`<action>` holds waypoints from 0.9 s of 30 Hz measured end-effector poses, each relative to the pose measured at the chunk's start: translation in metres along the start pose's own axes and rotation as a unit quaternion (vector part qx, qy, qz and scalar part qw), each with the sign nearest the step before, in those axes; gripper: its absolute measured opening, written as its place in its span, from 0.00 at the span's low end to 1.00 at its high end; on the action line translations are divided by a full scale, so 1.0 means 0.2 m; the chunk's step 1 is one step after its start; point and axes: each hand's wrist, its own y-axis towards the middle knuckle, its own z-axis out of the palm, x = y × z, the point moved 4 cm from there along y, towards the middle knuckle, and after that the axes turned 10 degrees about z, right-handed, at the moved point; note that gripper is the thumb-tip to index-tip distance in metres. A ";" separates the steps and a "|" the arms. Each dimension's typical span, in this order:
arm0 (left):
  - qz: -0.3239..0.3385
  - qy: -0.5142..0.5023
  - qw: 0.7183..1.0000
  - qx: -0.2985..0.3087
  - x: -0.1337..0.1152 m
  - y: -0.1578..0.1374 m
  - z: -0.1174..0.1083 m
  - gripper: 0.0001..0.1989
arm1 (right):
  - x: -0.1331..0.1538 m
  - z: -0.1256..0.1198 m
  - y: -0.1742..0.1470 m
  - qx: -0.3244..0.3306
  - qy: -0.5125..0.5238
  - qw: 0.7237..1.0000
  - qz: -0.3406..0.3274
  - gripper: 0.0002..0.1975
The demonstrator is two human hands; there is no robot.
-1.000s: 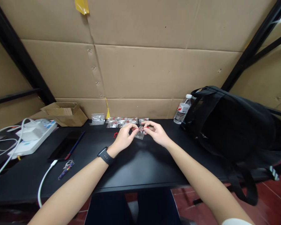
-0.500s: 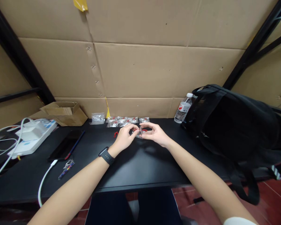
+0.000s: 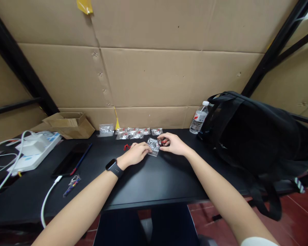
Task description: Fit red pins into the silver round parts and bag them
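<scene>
A small round metallic piece with a red cord is pinched between the thumb and fingers of my right hand. Just left of it, a clear plastic bag lies on the black table. My left hand has its fingertips closed at the bag's left edge; the thumb is partly hidden. Beyond that hand lies a loop of red cord. Several clear bags holding round pieces with red bits lie in rows at the back, and another clear bag is to their left.
A cardboard box and a white power strip stand at left, near a phone, a pen and a keychain. At right are a water bottle and a black backpack. Cardboard walls the back.
My hands have moved apart. The round piece went rightward with my right hand, my left hand lowered to the left, and the clear bag between them now shows. The view shifted slightly.
</scene>
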 end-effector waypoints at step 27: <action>0.050 -0.077 0.996 0.015 -0.10 0.02 0.05 0.17 | 0.05 -0.15 -0.06 0.068 -0.169 0.981 0.061 0.15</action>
